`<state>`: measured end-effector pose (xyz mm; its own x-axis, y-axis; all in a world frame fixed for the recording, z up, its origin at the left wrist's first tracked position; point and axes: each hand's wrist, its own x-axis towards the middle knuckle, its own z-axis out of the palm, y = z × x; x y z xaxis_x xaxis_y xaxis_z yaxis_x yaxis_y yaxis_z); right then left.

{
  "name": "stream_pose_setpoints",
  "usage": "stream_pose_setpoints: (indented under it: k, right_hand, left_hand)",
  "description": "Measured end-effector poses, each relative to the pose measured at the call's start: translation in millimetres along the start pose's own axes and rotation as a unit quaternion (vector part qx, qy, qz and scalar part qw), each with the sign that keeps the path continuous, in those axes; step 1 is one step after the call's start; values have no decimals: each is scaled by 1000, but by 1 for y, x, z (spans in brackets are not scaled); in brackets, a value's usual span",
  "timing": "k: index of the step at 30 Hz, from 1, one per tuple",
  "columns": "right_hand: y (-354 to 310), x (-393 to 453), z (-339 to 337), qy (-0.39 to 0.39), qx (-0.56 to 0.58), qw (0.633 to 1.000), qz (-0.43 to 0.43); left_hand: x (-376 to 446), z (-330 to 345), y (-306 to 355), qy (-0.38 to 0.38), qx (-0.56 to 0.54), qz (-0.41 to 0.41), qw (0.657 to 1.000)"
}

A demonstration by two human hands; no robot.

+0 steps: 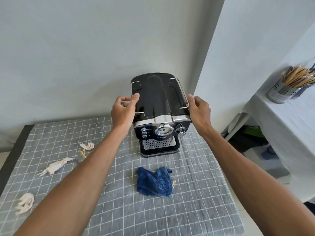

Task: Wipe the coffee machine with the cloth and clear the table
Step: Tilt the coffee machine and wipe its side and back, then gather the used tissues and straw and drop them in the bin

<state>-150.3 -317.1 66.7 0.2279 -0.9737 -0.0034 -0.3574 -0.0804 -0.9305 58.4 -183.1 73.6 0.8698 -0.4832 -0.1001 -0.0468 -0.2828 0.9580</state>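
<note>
A black and chrome coffee machine [158,103] stands at the far middle of the table, its dial and buttons facing me. My left hand [123,110] grips its left side, thumb on the top edge. My right hand [198,110] grips the right side by the wire rail. A crumpled blue cloth [156,182] lies on the table in front of the machine, untouched. Three crumpled white tissues lie to the left: one [87,146] near the machine, one [56,166] further left, one [25,202] near the left edge.
A grey checked tablecloth [196,193] covers the table. A small wooden stick [83,154] lies between the tissues, and a small scrap [173,182] beside the cloth. At the right, a second covered table holds a metal holder of chopsticks [288,86]. A wall stands close behind.
</note>
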Motion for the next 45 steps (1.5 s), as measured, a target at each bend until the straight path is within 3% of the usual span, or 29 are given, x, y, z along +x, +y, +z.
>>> stream_pose_setpoints:
  k: [5, 10, 13, 18, 23, 32, 40, 45]
  right_hand:
    - [34, -25, -2, -13, 56, 997, 58]
    - [93, -71, 11, -12, -17, 996, 81]
    - [119, -111, 30, -120, -89, 985, 81]
    - [126, -153, 89, -276, -222, 935, 0]
    - [98, -183, 164, -360, -203, 908, -65]
    - [64, -217, 294, -390, -198, 891, -122]
    - [65, -215, 362, -356, -290, 884, -93]
    - [71, -209, 376, -343, -317, 882, -68]
  left_hand:
    - [-18, -20, -30, -45, -27, -2, 999]
    - [-37, -63, -78, -81, 0, -19, 997]
    - [-45, -94, -112, -66, 57, -45, 995]
    - [-62, -162, -159, 0, 113, -66, 991]
    - [-85, -229, -194, 56, 112, -104, 987]
    - [-94, -312, -254, 92, 183, -137, 969]
    - [-67, -328, -303, -87, 281, -77, 953]
    - [-57, -327, -315, -99, 356, -17, 929]
